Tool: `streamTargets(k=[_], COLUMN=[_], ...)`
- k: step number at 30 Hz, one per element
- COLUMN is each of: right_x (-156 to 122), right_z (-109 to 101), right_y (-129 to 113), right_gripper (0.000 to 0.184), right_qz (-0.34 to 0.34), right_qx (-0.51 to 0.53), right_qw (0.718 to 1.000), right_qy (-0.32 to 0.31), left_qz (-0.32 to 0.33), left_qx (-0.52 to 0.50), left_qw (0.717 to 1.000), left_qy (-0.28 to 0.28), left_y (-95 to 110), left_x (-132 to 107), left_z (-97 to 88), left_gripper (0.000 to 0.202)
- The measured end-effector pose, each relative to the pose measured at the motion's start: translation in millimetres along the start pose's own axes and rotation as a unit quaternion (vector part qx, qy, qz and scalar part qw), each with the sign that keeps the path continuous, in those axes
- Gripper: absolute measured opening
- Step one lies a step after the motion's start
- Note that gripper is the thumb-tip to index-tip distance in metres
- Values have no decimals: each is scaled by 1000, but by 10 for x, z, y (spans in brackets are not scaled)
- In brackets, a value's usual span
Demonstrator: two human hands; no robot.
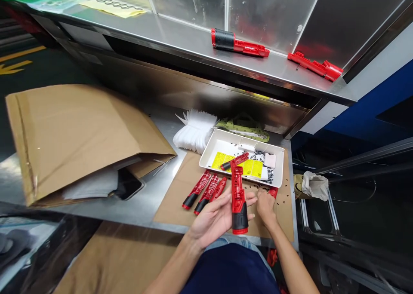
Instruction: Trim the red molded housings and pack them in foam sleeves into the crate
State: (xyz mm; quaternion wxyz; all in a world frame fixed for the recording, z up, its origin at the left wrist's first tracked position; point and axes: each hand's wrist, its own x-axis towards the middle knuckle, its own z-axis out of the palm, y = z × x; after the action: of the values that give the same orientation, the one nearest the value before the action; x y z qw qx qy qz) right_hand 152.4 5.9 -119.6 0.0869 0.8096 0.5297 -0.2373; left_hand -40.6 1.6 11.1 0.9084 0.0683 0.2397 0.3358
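While the metal surface [161, 178] bears a brown sheet [176, 206] with a white tray [278, 167] towards its far side, the left hand [211, 221] has its grip under a red-and-black housing [239, 199], raised above the sheet. Near the tray's close right corner, the right hand [266, 204] reaches among small black pieces [278, 203], its grip too hidden to tell.

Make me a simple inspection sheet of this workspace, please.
Surface: metal table, partly covered by a brown sheet.
Job's things: red-and-black piece in hand; three reddish pieces on the sheet; a red part in the white tray.
Clutter: small dark bits scattered near the tray; white stack behind.
Hands: left hand holds the red-and-black piece; right hand beside the tray, grip unclear.
Cables: thin curved line at right, perhaps a wire.
Surroundings: metal shelf above, bearing two red components.
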Motion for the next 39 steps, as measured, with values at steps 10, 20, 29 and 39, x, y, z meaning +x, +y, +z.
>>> streamTargets(k=[10,20,29,39], right_x=[-105,-1100,-1622,-1829], right_z=[-35,-384,-869,-857], right_y=[110,406,381,78], right_gripper=[26,29,16,41], right_qz=[-59,-94,-273,-347], right_qx=[271,758,518,532], right_qw=[960,646,729,669], right_qy=[21,-19,355,386], left_qz=[69,42,44,15], left_qx=[-6,41,54,2], left_qw=[996,998,998,1000], left_qy=[49,11,-4,22], left_y=[-92,-139,-258,-314], left_x=[37,25,6,-17], left_z=[91,268,446,619], left_gripper=[75,65,81,39])
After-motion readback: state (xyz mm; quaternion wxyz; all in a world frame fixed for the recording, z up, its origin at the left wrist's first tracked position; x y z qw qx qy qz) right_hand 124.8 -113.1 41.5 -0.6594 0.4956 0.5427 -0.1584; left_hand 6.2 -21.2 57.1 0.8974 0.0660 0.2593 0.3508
